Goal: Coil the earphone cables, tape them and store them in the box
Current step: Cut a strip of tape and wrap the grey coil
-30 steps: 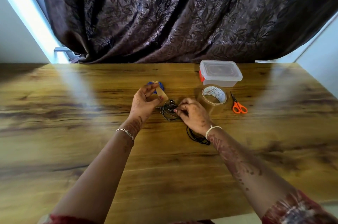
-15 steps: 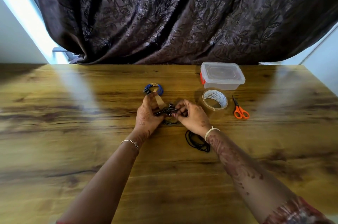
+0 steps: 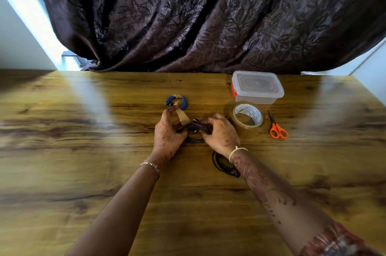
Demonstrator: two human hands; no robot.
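A coiled dark grey earphone cable (image 3: 195, 129) is held just above the wooden table between both hands. My left hand (image 3: 168, 134) pinches its left side, with a strip of brown tape (image 3: 182, 116) stuck to the fingers and slanting toward the coil. My right hand (image 3: 221, 133) pinches the coil's right side. A blue coiled earphone (image 3: 177, 101), taped, lies behind the left hand. A black cable coil (image 3: 223, 164) lies beside my right wrist. The clear lidded box (image 3: 258, 87) stands at the back right.
A roll of clear tape (image 3: 247, 116) lies in front of the box, with orange-handled scissors (image 3: 276, 128) to its right. A dark patterned curtain (image 3: 208, 17) hangs behind the table's far edge. Bare wood (image 3: 83, 151) stretches to the left and near side.
The coil has been squeezed flatter between both hands. My left hand has turned so the tape strip now angles down toward the coil. Camera shifted slightly.
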